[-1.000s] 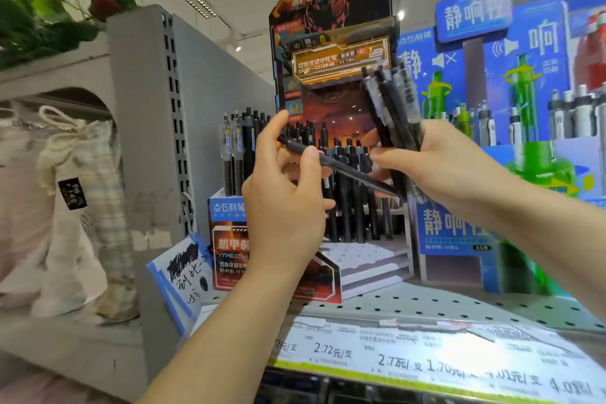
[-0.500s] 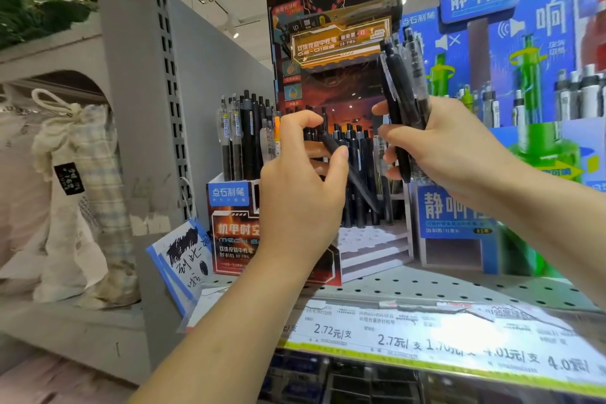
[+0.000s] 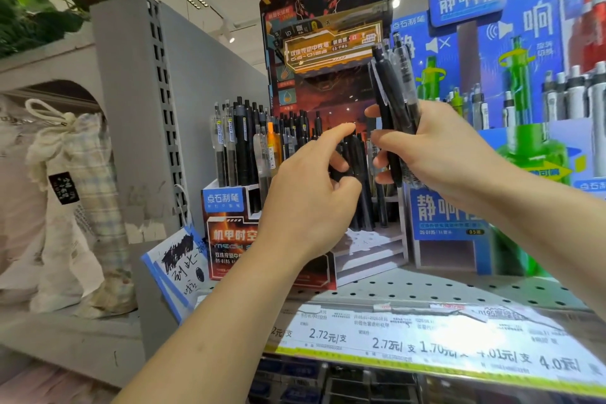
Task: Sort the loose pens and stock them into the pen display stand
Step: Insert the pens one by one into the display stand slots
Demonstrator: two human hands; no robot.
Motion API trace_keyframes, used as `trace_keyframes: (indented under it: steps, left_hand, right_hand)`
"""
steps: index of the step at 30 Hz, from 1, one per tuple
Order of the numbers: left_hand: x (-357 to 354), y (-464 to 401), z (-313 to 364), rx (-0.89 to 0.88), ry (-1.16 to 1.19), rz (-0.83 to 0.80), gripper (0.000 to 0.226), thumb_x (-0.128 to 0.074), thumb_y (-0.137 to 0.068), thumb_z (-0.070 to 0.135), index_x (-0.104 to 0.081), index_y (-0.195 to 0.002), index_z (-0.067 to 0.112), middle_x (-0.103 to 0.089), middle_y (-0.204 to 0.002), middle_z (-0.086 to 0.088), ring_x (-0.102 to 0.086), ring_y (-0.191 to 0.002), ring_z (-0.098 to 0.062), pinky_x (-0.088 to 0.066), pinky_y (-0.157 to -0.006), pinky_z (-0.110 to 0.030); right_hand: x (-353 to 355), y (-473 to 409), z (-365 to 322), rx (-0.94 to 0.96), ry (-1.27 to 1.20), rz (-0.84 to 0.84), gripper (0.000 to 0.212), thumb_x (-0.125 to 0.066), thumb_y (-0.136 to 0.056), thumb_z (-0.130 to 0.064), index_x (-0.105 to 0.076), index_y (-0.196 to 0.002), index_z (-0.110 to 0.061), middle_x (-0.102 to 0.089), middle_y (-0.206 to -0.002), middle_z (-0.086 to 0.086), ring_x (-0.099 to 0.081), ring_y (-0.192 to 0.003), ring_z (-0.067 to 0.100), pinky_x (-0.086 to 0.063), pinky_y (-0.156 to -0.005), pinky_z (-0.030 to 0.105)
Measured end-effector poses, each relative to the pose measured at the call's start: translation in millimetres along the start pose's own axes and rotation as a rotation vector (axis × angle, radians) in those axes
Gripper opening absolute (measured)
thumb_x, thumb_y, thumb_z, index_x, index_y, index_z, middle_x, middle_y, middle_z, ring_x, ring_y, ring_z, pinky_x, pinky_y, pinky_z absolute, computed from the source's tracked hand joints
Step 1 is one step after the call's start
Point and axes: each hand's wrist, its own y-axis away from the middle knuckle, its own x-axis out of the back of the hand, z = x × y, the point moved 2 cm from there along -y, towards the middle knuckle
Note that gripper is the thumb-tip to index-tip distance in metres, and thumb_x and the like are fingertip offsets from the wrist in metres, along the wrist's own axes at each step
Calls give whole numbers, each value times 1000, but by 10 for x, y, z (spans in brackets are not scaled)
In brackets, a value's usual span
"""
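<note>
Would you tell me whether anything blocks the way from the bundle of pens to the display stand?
Only the left hand, which hovers between the pen bundle and the stand's pen rows.

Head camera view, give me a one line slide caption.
Right hand grips a bundle of black pens while left hand reaches into the pen display stand.

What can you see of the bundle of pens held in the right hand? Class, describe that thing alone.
The bundle of pens is a handful of slim click pens, mostly black with what looks like plastic barrels, at least one clear-bodied. They stand roughly upright, leaning slightly left, push-button ends up, fanned a little at the top. The right hand grips them around their lower halves, fingers curled round the front, so their tips are hidden. The bundle is held in the air in front of the display stand, not resting on anything.
</note>
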Motion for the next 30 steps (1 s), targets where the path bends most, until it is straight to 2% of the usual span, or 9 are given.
trace_keyframes:
  steps: [2, 7, 13, 15, 18, 20, 24, 26, 30]
  left_hand:
    - [-13, -20, -10, 45, 5, -101, 70, -53, -87, 22, -31, -147, 49, -63, -87, 21, -68, -70, -6, -61, -70, -37]
    - [-122, -95, -11, 168, -231, -366, 86, -49, -81, 33, 4, -146, 54, -69, -69, 4, -68, -63, -18, -60, -64, -44]
    - [-160, -129, -15, 223, -248, -503, 89, -48, -85, 36, 14, -143, 58, -71, -71, 2, -70, -64, -23, -61, -64, -49]
    - [-141, -96, -5, 206, -195, -393, 86, -47, -83, 40, 9, -145, 57, -70, -73, 8, -69, -66, -18, -61, -66, -47]
    - [-59, -45, 8, 150, 56, -47, 71, -47, -90, 44, -12, -152, 46, -65, -84, 25, -67, -74, -6, -58, -75, -46]
    - [-24, 9, 15, 111, 134, 119, 64, -43, -95, 47, -19, -153, 40, -62, -92, 28, -68, -81, -8, -57, -80, -46]
    - [-20, 69, 22, 62, 133, 262, 64, -41, -99, 45, -17, -157, 33, -64, -96, 18, -67, -80, -11, -58, -74, -46]
    - [-9, 61, 3, 75, 146, 303, 59, -45, -100, 44, -26, -154, 31, -66, -102, 13, -69, -78, -11, -59, -75, -46]
    - [25, 70, -8, 91, 234, 374, 31, -59, -99, 31, -47, -127, 32, -68, -87, 13, -70, -64, -11, -60, -62, -40]
  right_hand:
    - [3, -6, 9, -2, -1, -3, 15, -61, -99, -10, -68, -110, -16, -66, -73, 3, -68, -62, 13, -58, -56, 28]
    - [0, -16, 32, -2, -49, -5, 13, -62, -98, -8, -68, -105, -17, -66, -61, -6, -66, -58, 12, -58, -55, 28]
    - [15, 2, 31, -3, -8, -10, 11, -62, -99, -12, -67, -105, -19, -63, -55, -4, -62, -49, 10, -49, -46, 18]
    - [14, 7, 25, -12, -20, -22, 9, -63, -98, -11, -68, -104, -15, -64, -58, -3, -63, -50, 10, -51, -46, 19]
    - [6, 23, 7, -17, -16, -83, 3, -68, -95, -10, -71, -96, -9, -69, -64, 2, -67, -54, 12, -53, -50, 22]
    - [2, 34, 1, -5, 1, -118, 4, -72, -92, -12, -72, -90, -9, -71, -64, 3, -69, -55, 13, -52, -49, 22]
    - [-4, 51, -8, 22, 22, -197, 5, -73, -91, -11, -75, -93, -7, -74, -70, 7, -69, -56, 15, -52, -50, 21]
    - [-5, 61, -14, 48, 38, -243, 6, -71, -92, -9, -74, -94, -5, -73, -69, 6, -66, -53, 15, -48, -46, 20]
    - [17, 69, -18, 69, 75, -281, 7, -71, -92, -10, -75, -98, -11, -73, -66, 3, -67, -53, 12, -47, -46, 17]
